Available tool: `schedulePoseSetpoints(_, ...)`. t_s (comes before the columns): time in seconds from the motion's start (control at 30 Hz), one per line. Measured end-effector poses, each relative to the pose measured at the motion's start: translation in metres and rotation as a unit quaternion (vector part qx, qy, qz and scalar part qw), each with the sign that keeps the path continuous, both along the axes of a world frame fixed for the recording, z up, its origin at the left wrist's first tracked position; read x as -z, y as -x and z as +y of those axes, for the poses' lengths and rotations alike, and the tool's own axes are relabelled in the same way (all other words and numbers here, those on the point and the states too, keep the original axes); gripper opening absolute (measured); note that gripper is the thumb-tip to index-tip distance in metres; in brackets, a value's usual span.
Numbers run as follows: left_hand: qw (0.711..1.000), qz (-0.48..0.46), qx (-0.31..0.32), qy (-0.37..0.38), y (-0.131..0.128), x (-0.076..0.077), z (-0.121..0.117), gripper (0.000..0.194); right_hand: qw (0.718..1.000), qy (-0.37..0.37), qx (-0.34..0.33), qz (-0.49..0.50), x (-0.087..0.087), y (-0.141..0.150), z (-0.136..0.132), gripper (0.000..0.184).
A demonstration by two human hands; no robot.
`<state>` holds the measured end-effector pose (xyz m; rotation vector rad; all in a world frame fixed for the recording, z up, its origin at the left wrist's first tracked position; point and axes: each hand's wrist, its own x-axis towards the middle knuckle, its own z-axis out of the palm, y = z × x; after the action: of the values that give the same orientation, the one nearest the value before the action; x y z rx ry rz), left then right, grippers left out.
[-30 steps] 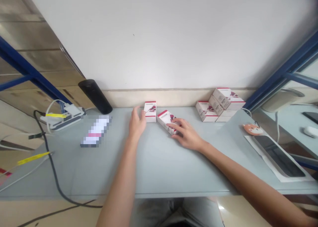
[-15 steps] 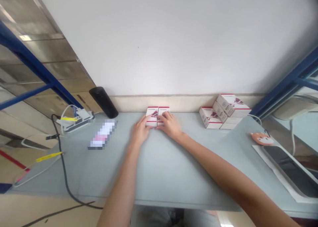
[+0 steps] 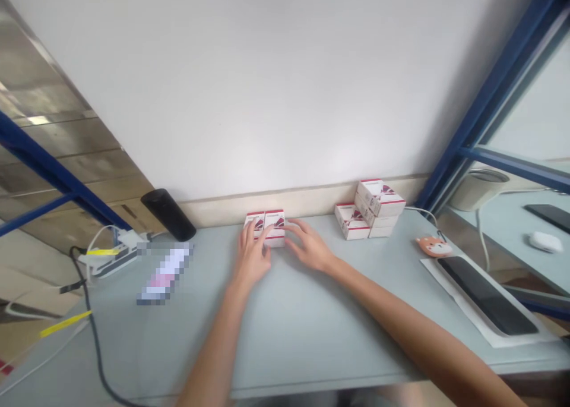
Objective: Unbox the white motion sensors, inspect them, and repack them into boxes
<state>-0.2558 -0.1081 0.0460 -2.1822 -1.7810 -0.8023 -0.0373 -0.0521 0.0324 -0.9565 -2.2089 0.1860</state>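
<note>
Two small white-and-red boxes (image 3: pixel 269 224) stand side by side against the back wall on the pale grey table (image 3: pixel 289 330). My left hand (image 3: pixel 253 255) rests in front of the left box, fingers spread and touching it. My right hand (image 3: pixel 309 246) lies just right of the pair with fingers stretched out, fingertips near the right box. Neither hand grips anything.
A stack of similar boxes (image 3: pixel 371 208) sits to the right by the wall. A black cylinder (image 3: pixel 167 214), a power strip with cables (image 3: pixel 111 255) and a blurred card (image 3: pixel 162 274) lie left. An orange animal-shaped case (image 3: pixel 434 246) and a dark tablet (image 3: pixel 485 294) lie right.
One second ago the right hand held a tilted box apart from the first. It was set upright beside the first box, and now both hands have loosened. The view shifted.
</note>
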Motion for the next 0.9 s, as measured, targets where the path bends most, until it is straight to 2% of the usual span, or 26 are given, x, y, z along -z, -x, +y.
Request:
schedulePoseSetpoints(0.07, 0.999, -0.001, 0.054, 0.003, -0.018, 0.000, -0.001, 0.059, 0.996, 0.001, 0.088, -0.026, 0.002, -0.032, 0.001, 0.038)
schedulePoseSetpoints(0.13, 0.995, -0.009, 0.102, 0.009, -0.036, 0.004, -0.003, 0.052, 0.985, 0.007, 0.171, -0.034, 0.008, -0.061, 0.003, 0.044)
schedulePoseSetpoints(0.2, 0.989, -0.019, 0.146, 0.017, -0.049, 0.009, -0.003, 0.046, 0.963, 0.017, 0.262, -0.061, 0.013, -0.080, 0.004, 0.052)
schedulePoseSetpoints(0.27, 0.983, -0.031, 0.180, 0.024, -0.058, 0.014, -0.004, 0.043, 0.946, 0.020, 0.311, -0.089, 0.015, -0.088, 0.004, 0.056)
schedulePoseSetpoints(0.37, 0.978, -0.059, 0.196, 0.033, -0.061, 0.019, -0.003, 0.038, 0.956, 0.009, 0.280, -0.091, 0.006, -0.088, 0.004, 0.048)
schedulePoseSetpoints(0.47, 0.980, -0.085, 0.178, 0.035, -0.057, 0.019, 0.001, 0.035, 0.966, -0.011, 0.243, -0.082, -0.005, -0.087, 0.003, 0.037)
schedulePoseSetpoints(0.57, 0.981, -0.119, 0.150, 0.032, -0.051, 0.017, 0.004, 0.034, 0.976, -0.031, 0.200, -0.078, -0.007, -0.091, 0.001, 0.046)
schedulePoseSetpoints(0.67, 0.978, -0.152, 0.136, 0.040, -0.049, 0.016, 0.003, 0.032, 0.983, 0.001, 0.157, -0.094, -0.005, -0.093, -0.001, 0.060)
schedulePoseSetpoints(0.8, 0.974, -0.170, 0.131, 0.070, -0.052, 0.018, 0.000, 0.030, 0.987, 0.057, 0.144, -0.033, -0.016, -0.087, -0.009, 0.049)
schedulePoseSetpoints(0.83, 0.971, -0.185, 0.129, 0.079, -0.054, 0.018, -0.001, 0.034, 0.989, 0.071, 0.131, -0.005, -0.021, -0.084, -0.013, 0.049)
schedulePoseSetpoints(0.9, 0.953, -0.248, 0.142, 0.101, -0.059, 0.018, -0.003, 0.063, 0.989, 0.110, 0.091, 0.046, -0.029, -0.079, -0.021, 0.047)
